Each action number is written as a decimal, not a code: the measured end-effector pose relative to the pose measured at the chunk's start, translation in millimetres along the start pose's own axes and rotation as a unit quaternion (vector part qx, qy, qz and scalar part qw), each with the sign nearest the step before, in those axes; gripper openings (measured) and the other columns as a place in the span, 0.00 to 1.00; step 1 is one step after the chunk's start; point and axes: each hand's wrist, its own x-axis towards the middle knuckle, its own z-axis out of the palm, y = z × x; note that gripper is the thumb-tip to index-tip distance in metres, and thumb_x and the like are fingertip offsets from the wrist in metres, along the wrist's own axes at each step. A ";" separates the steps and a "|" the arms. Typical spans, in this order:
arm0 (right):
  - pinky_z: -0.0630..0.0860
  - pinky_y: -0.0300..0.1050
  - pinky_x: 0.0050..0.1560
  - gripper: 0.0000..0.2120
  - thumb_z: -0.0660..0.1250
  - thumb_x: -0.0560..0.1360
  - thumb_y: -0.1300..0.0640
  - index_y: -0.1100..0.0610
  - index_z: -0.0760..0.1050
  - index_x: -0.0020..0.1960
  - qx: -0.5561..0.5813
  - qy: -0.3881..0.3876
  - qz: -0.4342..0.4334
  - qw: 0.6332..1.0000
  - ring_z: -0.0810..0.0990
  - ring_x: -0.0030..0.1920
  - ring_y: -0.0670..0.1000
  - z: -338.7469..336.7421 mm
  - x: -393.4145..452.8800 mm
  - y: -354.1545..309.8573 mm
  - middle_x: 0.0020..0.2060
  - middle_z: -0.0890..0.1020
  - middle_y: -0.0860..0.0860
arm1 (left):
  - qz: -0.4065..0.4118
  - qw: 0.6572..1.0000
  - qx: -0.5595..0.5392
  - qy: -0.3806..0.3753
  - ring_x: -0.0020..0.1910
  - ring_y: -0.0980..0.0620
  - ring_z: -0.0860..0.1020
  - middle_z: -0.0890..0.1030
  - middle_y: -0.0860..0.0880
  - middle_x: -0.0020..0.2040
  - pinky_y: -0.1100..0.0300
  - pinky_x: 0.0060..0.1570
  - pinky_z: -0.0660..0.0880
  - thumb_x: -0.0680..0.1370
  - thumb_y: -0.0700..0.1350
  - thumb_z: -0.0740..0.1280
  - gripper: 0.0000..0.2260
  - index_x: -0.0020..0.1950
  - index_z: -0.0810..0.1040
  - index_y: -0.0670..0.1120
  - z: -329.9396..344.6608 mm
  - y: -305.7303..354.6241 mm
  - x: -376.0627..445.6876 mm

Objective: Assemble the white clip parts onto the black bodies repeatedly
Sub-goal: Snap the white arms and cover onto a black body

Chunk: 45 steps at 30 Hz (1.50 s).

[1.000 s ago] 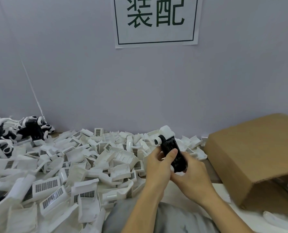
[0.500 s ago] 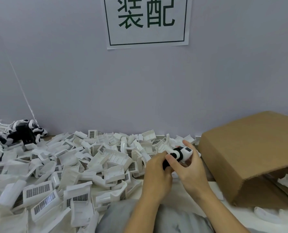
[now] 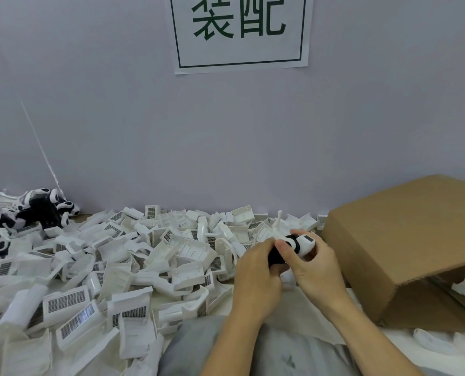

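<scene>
The left hand (image 3: 255, 270) curls around the lower end of the black body (image 3: 276, 257), whose long axis runs up and rightward into the right hand (image 3: 317, 263), which pinches the white clip part (image 3: 303, 244) at the upper end, nearer that hand for pressing home.

Assembly workshop, piled white parts (image 3: 122, 256), wall sign (image 3: 241, 31)
</scene>
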 end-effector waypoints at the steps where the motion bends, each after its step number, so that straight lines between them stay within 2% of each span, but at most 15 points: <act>1: 0.80 0.37 0.47 0.27 0.77 0.62 0.42 0.51 0.78 0.58 0.008 -0.018 -0.002 1.000 0.85 0.50 0.44 1.9 -1.1 -0.5 0.47 0.86 0.47 | -0.015 1.000 -0.019 0.016 0.50 0.53 0.82 0.83 0.56 0.47 0.47 0.53 0.78 0.75 0.33 0.63 0.16 0.56 0.76 0.51 0.2 0.5 0.2; 4: 0.77 0.41 0.58 0.32 0.72 0.67 0.41 0.48 0.71 0.68 0.000 -0.074 0.000 0.997 0.79 0.61 0.43 7.0 -7.5 0.2 0.60 0.80 0.45 | -0.082 0.981 -0.154 0.085 0.49 0.54 0.84 0.84 0.54 0.49 0.50 0.52 0.81 0.79 0.32 0.64 0.14 0.55 0.73 0.51 -0.9 6.0 4.3; 7: 0.72 0.37 0.59 0.19 0.61 0.80 0.44 0.43 0.69 0.70 0.006 -0.065 0.023 0.998 0.75 0.64 0.39 4.5 -9.5 1.6 0.64 0.76 0.43 | -0.186 0.911 -0.340 0.140 0.44 0.57 0.85 0.86 0.52 0.46 0.61 0.42 0.80 0.83 0.39 0.66 0.05 0.52 0.78 0.49 -7.1 12.1 10.7; 11: 0.72 0.41 0.60 0.14 0.54 0.86 0.50 0.44 0.76 0.65 -0.015 -0.049 0.042 0.998 0.74 0.63 0.39 2.7 -7.8 2.9 0.61 0.78 0.40 | -0.276 0.827 -0.466 0.153 0.43 0.48 0.82 0.86 0.46 0.42 0.49 0.51 0.79 0.86 0.47 0.59 0.14 0.51 0.82 0.44 -15.1 9.9 13.2; 15: 0.73 0.44 0.50 0.14 0.53 0.86 0.51 0.44 0.78 0.59 -0.008 -0.025 0.061 0.998 0.79 0.57 0.45 3.8 -5.9 2.7 0.55 0.81 0.45 | -0.301 0.755 -0.569 0.122 0.31 0.48 0.79 0.80 0.45 0.35 0.55 0.36 0.76 0.84 0.56 0.58 0.20 0.51 0.81 0.41 -20.3 16.0 11.5; 17: 0.72 0.45 0.49 0.14 0.53 0.86 0.51 0.45 0.78 0.58 -0.009 -0.022 0.062 0.998 0.79 0.55 0.49 3.4 -5.5 3.3 0.54 0.81 0.48 | -0.300 0.757 -0.571 0.110 0.31 0.49 0.76 0.77 0.45 0.35 0.56 0.33 0.73 0.81 0.57 0.64 0.17 0.49 0.79 0.44 -21.3 17.6 11.7; 20: 0.73 0.46 0.48 0.14 0.53 0.86 0.52 0.46 0.78 0.58 -0.010 -0.024 0.061 0.998 0.79 0.53 0.50 3.7 -6.6 2.2 0.53 0.81 0.49 | -0.301 0.769 -0.555 0.102 0.32 0.49 0.75 0.77 0.46 0.35 0.55 0.35 0.72 0.79 0.51 0.69 0.10 0.45 0.80 0.45 -20.3 19.5 11.2; 22: 0.73 0.45 0.47 0.14 0.53 0.86 0.53 0.46 0.78 0.58 -0.010 -0.022 0.062 0.998 0.79 0.52 0.49 4.1 -6.8 0.5 0.52 0.81 0.49 | -0.309 0.748 -0.578 0.106 0.35 0.48 0.78 0.79 0.45 0.38 0.54 0.39 0.75 0.81 0.50 0.67 0.11 0.46 0.81 0.43 -20.8 20.3 10.3; 25: 0.74 0.45 0.46 0.15 0.52 0.86 0.54 0.47 0.79 0.57 -0.003 -0.018 0.065 0.998 0.80 0.51 0.49 4.9 -7.2 -2.1 0.50 0.81 0.47 | -0.292 0.742 -0.593 0.114 0.33 0.49 0.82 0.83 0.44 0.38 0.56 0.37 0.79 0.84 0.49 0.61 0.17 0.44 0.85 0.42 -21.9 18.8 8.8; 28: 0.73 0.46 0.44 0.16 0.52 0.86 0.54 0.49 0.79 0.57 0.000 -0.016 0.069 0.997 0.80 0.49 0.51 5.7 -7.0 -2.5 0.47 0.81 0.49 | -0.300 0.734 -0.598 0.117 0.40 0.46 0.85 0.85 0.41 0.44 0.55 0.37 0.81 0.86 0.43 0.57 0.14 0.59 0.81 0.38 -22.8 19.0 8.6; 30: 0.73 0.45 0.42 0.17 0.52 0.86 0.56 0.51 0.80 0.57 -0.003 -0.018 0.072 0.997 0.81 0.46 0.51 5.5 -6.4 -2.2 0.44 0.82 0.48 | -0.303 0.734 -0.597 0.114 0.45 0.45 0.85 0.84 0.40 0.50 0.56 0.36 0.82 0.86 0.45 0.56 0.17 0.67 0.76 0.36 -24.4 20.1 9.0; 34: 0.73 0.39 0.36 0.15 0.57 0.83 0.63 0.51 0.81 0.56 -0.023 -0.043 0.085 0.995 0.82 0.38 0.47 4.2 -6.4 -2.3 0.36 0.84 0.45 | -0.298 0.749 -0.581 0.112 0.43 0.45 0.85 0.85 0.40 0.49 0.54 0.35 0.82 0.86 0.48 0.56 0.18 0.67 0.76 0.37 -23.6 18.5 9.4; 38: 0.75 0.41 0.36 0.20 0.57 0.77 0.73 0.53 0.79 0.56 -0.033 -0.091 0.099 0.990 0.81 0.35 0.50 5.2 -9.1 -5.8 0.34 0.84 0.54 | -0.286 0.763 -0.568 0.115 0.45 0.44 0.83 0.85 0.41 0.49 0.49 0.42 0.82 0.87 0.48 0.56 0.17 0.66 0.76 0.38 -22.0 13.3 9.3; 42: 0.75 0.47 0.43 0.16 0.61 0.78 0.66 0.51 0.76 0.61 0.010 -0.179 0.130 0.975 0.84 0.40 0.55 7.1 -15.0 -9.8 0.40 0.85 0.56 | -0.266 0.794 -0.535 0.112 0.43 0.42 0.84 0.85 0.41 0.49 0.47 0.38 0.83 0.86 0.45 0.57 0.12 0.57 0.79 0.43 -21.9 13.7 8.3; 45: 0.75 0.47 0.44 0.10 0.63 0.81 0.61 0.54 0.76 0.61 0.043 -0.197 0.168 0.965 0.84 0.41 0.56 9.4 -16.4 -10.5 0.43 0.85 0.56 | -0.256 0.834 -0.478 0.103 0.42 0.43 0.85 0.85 0.41 0.49 0.52 0.36 0.80 0.85 0.43 0.59 0.10 0.57 0.80 0.45 -19.0 15.7 7.6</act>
